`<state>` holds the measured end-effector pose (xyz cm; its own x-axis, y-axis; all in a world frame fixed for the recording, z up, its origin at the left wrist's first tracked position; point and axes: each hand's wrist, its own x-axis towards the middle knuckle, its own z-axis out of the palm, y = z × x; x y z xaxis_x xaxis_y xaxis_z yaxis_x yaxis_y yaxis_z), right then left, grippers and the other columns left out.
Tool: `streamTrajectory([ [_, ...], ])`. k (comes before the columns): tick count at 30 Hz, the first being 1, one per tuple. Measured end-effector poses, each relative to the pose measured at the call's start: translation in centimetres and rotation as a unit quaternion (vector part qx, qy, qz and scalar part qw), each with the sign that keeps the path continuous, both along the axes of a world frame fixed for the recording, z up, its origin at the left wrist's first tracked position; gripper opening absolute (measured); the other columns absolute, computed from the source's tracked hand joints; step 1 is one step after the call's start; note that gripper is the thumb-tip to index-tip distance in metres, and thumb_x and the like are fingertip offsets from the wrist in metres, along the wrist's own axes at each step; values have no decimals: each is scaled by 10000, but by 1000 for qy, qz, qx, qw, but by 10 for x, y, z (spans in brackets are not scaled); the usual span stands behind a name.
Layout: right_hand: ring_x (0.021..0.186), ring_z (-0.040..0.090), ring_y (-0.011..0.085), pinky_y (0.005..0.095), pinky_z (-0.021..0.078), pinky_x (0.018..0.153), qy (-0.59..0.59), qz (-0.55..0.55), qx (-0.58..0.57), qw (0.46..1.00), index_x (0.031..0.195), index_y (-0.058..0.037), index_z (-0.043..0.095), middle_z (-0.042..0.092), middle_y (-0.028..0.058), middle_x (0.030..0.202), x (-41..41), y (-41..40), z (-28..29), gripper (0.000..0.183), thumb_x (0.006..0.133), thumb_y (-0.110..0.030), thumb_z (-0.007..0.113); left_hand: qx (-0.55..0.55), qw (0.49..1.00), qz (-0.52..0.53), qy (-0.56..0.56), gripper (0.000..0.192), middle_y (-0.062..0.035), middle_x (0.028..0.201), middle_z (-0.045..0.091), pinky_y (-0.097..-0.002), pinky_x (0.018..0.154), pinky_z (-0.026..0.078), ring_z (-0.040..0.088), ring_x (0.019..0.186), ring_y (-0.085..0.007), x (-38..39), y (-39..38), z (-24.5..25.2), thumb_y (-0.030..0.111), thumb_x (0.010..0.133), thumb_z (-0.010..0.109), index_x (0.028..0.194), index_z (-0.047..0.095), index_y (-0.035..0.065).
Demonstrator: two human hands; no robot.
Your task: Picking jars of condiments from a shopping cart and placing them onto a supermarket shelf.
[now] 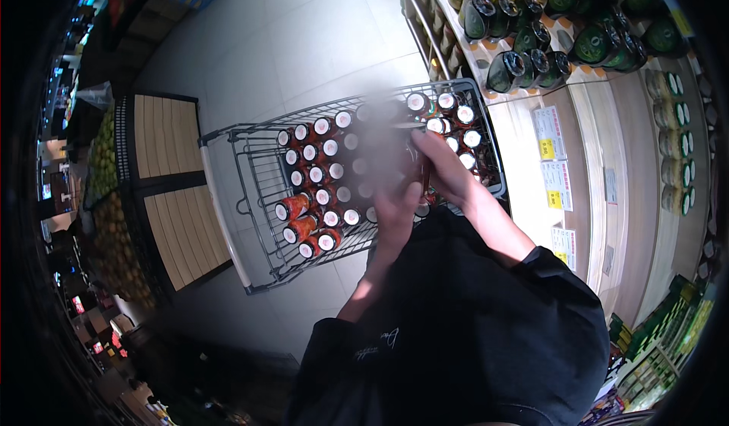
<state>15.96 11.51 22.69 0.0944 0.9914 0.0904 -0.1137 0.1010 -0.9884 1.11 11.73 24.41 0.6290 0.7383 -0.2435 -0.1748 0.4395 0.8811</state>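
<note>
Both of my hands are around a glass jar (418,161) above the shopping cart. My left hand (397,216) grips it from below in the picture, and my right hand (447,167) holds its right side. A grey blur in the middle of the view hides much of the jar and several fingertips. Beneath them, the wire shopping cart (250,207) carries rows of jars (309,152) with white lids and red contents. Most stand upright; a few tilted jars (296,205) lean at the cart's near left corner.
Right of the cart runs a wooden shelf (521,147) with price labels (551,132). Dark green bottles (507,70) stand at its far end; jars with green-and-white lids (678,141) line a farther shelf. On the left are slatted wooden stands (168,135) and piled fruit (102,158).
</note>
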Motion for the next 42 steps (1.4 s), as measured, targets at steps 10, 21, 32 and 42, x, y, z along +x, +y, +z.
streamTrajectory([
  [10,1048,556,128,284,471,874,166,-6,-281,945,1348,3,382,570,81,1154,-36,-30,-25,674,837,-231,754,270,920,83,271,397,-115,1049,582,-319,805,468,583,945,-201,-54,17,-8,127,849,680,1194,533,-2],
  [21,899,557,97,266,461,829,135,227,-315,912,1246,-17,539,589,20,1024,-64,-27,-78,468,861,-206,726,104,958,-136,229,423,-58,980,623,-318,751,474,549,819,-131,-136,50,-51,218,841,714,1204,579,47],
  [32,935,599,161,300,488,847,-73,171,-300,936,1309,6,496,638,101,1068,-97,-37,-92,544,911,-325,662,409,698,45,586,527,-106,1006,612,-419,817,506,622,916,-310,-227,171,-87,139,682,774,1184,615,168],
  [42,908,680,227,345,524,824,-149,70,-358,919,1227,25,529,661,170,1094,-77,-71,-122,560,885,-393,675,343,680,-55,646,626,-133,1081,574,-418,873,502,609,1007,-337,-259,198,-121,46,679,792,1250,572,179],
])
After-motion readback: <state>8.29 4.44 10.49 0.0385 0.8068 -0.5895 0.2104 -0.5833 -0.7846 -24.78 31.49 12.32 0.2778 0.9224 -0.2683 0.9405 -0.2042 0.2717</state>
